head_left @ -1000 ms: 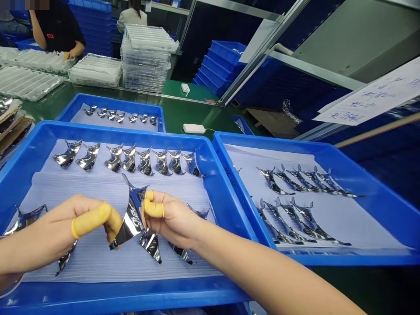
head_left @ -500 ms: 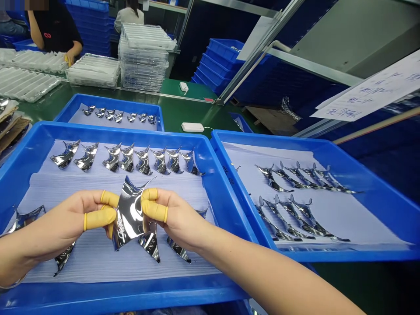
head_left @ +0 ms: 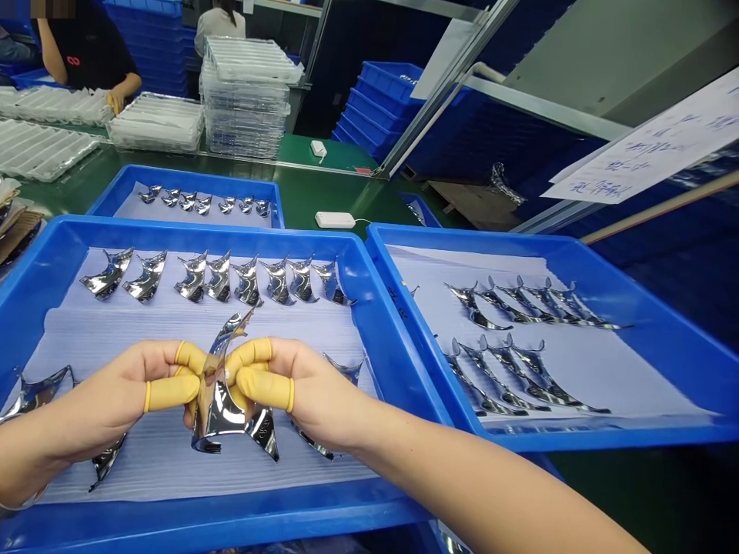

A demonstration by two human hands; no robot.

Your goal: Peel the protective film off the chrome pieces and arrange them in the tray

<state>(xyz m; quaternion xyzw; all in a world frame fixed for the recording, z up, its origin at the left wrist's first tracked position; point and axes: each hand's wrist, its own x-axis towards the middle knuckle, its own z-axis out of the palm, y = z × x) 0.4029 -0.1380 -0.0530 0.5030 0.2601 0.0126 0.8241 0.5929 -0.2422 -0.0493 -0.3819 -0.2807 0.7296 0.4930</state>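
Both my hands hold one curved chrome-plated piece (head_left: 216, 408) between yellow rubber finger cots, bending it so it curls. My left hand (head_left: 115, 400) pinches its left side and my right hand (head_left: 289, 392) its right side. The piece stands roughly upright, and my fingers hide its middle. Below my hands, other mirror-finish pieces (head_left: 262, 432) lie on white foam sheeting in a blue plastic tray (head_left: 190, 233). A row of similar pieces (head_left: 219, 277) lies on the same sheet beyond my hands.
A second blue tray (head_left: 554, 254) of slimmer chrome pieces stands to the right, and a smaller one (head_left: 173, 173) stands beyond. Further off are stacked clear trays (head_left: 245, 100), a white device (head_left: 335, 220), stacked blue crates (head_left: 381, 100), paper notes (head_left: 647, 154), and a co-worker's hand (head_left: 117, 100).
My hands have moved closer together, and the chrome piece between them is now bent into a tighter curl. The view has shifted slightly up and left.
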